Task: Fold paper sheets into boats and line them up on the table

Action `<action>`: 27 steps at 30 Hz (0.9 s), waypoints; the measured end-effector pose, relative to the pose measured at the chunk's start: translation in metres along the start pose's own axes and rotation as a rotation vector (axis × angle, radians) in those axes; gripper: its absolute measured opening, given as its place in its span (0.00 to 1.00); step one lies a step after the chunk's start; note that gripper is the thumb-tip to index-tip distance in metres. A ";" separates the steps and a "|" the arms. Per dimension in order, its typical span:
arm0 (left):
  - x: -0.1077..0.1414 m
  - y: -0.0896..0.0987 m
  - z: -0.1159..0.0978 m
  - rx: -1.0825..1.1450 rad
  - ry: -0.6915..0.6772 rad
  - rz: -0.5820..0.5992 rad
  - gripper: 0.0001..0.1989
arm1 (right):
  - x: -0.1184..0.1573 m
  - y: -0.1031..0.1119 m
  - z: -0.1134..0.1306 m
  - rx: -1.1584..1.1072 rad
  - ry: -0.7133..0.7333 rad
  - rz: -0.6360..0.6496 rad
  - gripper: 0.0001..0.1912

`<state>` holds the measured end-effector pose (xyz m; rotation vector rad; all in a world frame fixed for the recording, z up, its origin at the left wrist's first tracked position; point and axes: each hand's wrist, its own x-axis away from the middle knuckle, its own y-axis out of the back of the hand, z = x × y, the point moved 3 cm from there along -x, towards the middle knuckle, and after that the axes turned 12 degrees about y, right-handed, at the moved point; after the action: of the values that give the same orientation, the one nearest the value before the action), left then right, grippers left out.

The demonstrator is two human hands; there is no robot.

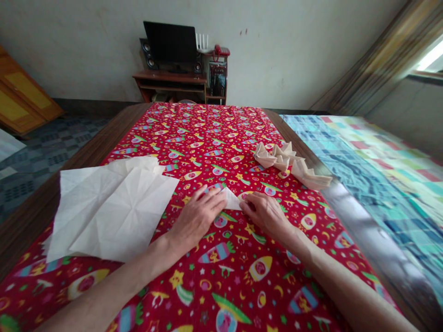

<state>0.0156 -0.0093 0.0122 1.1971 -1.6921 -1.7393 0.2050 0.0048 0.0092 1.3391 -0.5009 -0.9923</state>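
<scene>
A small piece of folded white paper (pixel 231 199) lies on the red patterned cloth between my hands, its visible part tapering to a point on the right. My left hand (pixel 200 211) rests flat over its left side, fingers stretched out, hiding that end. At the right tip, the thumb and bent fingers of my right hand (pixel 266 210) pinch the paper. Left of my hands, creased square paper sheets (pixel 129 207) are stacked loosely. Several folded paper shapes (pixel 282 157) with pointed ends stand to the right, near the table's edge.
The red cloth (pixel 204 133) covers a dark wooden table (pixel 86 152). A bed with a checked cover (pixel 367 184) adjoins the right side. Beyond the far edge stands a desk (pixel 169 78) with a monitor (pixel 170 42), speakers and a red telephone (pixel 221 50).
</scene>
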 end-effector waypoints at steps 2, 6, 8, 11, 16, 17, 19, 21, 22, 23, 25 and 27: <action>0.003 -0.006 -0.012 0.053 -0.070 0.042 0.21 | 0.000 -0.001 0.000 0.010 0.008 -0.013 0.12; 0.008 -0.013 -0.025 0.087 -0.015 0.104 0.24 | 0.001 -0.001 0.000 0.025 0.025 -0.028 0.12; 0.009 -0.013 -0.026 0.092 0.000 0.129 0.26 | 0.001 -0.001 0.000 0.027 0.018 -0.022 0.12; 0.010 -0.013 -0.026 0.094 0.003 0.149 0.25 | 0.001 0.000 0.001 0.018 0.022 -0.030 0.11; 0.010 -0.013 -0.024 0.116 0.007 0.136 0.24 | 0.007 0.006 0.012 0.142 0.048 -0.188 0.09; 0.010 -0.013 -0.025 0.127 0.006 0.127 0.23 | 0.009 0.005 0.017 0.165 0.100 -0.206 0.11; 0.010 -0.013 -0.025 0.150 0.002 0.120 0.23 | 0.014 0.001 0.029 0.144 0.257 -0.197 0.17; 0.010 -0.013 -0.024 0.159 0.001 0.133 0.22 | 0.020 -0.006 0.037 0.067 0.400 -0.149 0.22; 0.009 -0.012 -0.023 0.155 0.001 0.138 0.22 | 0.022 -0.008 0.040 0.037 0.445 -0.128 0.23; 0.010 -0.012 -0.022 0.146 0.002 0.139 0.23 | 0.025 -0.010 0.041 0.011 0.465 -0.107 0.24; 0.011 -0.010 -0.018 0.122 0.002 0.123 0.23 | 0.029 -0.011 0.038 -0.030 0.458 -0.069 0.25; 0.014 -0.008 -0.012 0.098 0.005 0.105 0.23 | 0.033 -0.008 0.034 -0.062 0.425 -0.038 0.27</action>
<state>0.0199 -0.0256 0.0018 1.1310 -1.8217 -1.6072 0.1924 -0.0406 0.0013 1.4576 -0.1220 -0.7179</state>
